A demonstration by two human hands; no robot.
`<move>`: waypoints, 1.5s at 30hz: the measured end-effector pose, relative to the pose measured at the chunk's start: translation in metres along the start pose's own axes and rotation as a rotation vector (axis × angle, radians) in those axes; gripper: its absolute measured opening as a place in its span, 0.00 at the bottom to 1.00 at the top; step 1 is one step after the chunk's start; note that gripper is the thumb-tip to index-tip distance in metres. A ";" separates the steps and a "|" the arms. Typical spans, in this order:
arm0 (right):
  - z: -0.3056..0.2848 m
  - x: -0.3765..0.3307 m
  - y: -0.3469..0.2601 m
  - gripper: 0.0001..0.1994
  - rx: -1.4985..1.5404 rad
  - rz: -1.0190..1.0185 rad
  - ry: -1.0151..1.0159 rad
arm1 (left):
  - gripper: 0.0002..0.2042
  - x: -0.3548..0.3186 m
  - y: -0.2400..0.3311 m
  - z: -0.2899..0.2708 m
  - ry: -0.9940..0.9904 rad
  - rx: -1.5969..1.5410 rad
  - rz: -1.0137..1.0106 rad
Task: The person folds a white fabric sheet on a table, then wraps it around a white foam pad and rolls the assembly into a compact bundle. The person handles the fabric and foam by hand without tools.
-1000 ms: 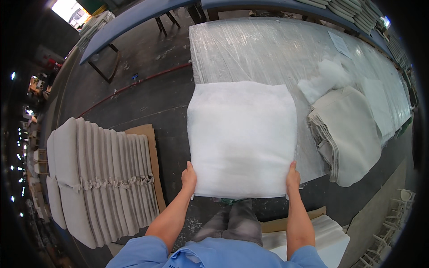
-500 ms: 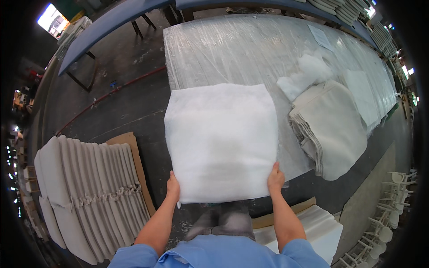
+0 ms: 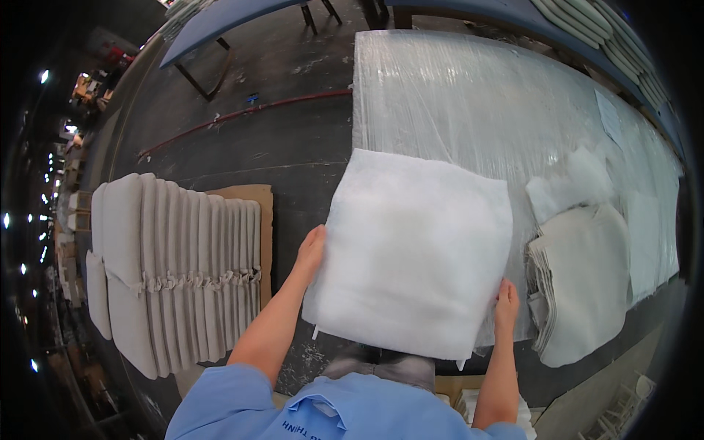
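A squarish white padded cushion (image 3: 414,253) with a fluffy, wadding-like surface is held in front of me, slightly tilted. Short white strips hang from its near corners. My left hand (image 3: 311,248) grips its left edge, fingers partly hidden under it. At the right edge, lower down, my right hand (image 3: 507,302) holds the side with its fingertips against the cushion. Just right of it lies a stack of beige fabric pieces (image 3: 587,282), with loose white wadding (image 3: 576,183) beyond. The cushion's far part overlaps a large plastic-wrapped surface (image 3: 469,95).
On my left, a tight row of beige cushions (image 3: 169,271) stands on brown cardboard (image 3: 267,246). Blue-topped tables (image 3: 220,26) run along the back, with stacked pads (image 3: 579,22) at far right. A red hose-like line (image 3: 257,110) crosses the dark floor. White stools (image 3: 623,403) stand lower right.
My view has swung left, so the surroundings sit further right. The cushion has turned a little, with its right side closer to me. Both hands stay at its side edges.
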State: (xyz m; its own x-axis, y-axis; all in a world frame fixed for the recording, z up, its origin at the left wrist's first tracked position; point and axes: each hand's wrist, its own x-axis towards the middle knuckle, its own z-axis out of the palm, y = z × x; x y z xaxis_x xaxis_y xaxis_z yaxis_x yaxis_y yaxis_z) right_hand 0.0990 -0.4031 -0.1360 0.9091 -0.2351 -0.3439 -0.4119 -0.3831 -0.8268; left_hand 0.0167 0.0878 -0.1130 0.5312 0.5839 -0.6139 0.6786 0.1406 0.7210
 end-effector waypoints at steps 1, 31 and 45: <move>0.011 0.009 -0.006 0.19 0.028 0.027 -0.023 | 0.31 0.007 0.007 0.005 -0.018 0.038 0.006; 0.037 0.065 0.021 0.14 -0.295 -0.056 0.197 | 0.17 0.082 -0.030 0.033 0.166 0.243 0.190; 0.031 0.060 0.000 0.17 -0.268 -0.041 0.174 | 0.20 0.070 -0.017 0.018 -0.112 -0.117 -0.098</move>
State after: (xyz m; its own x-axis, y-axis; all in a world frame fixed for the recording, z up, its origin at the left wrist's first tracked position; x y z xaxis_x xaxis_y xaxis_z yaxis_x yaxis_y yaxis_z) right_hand 0.1559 -0.3890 -0.1705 0.9103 -0.3554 -0.2122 -0.3981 -0.6113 -0.6840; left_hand 0.0516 0.1115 -0.1741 0.5230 0.4707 -0.7106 0.6697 0.2888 0.6842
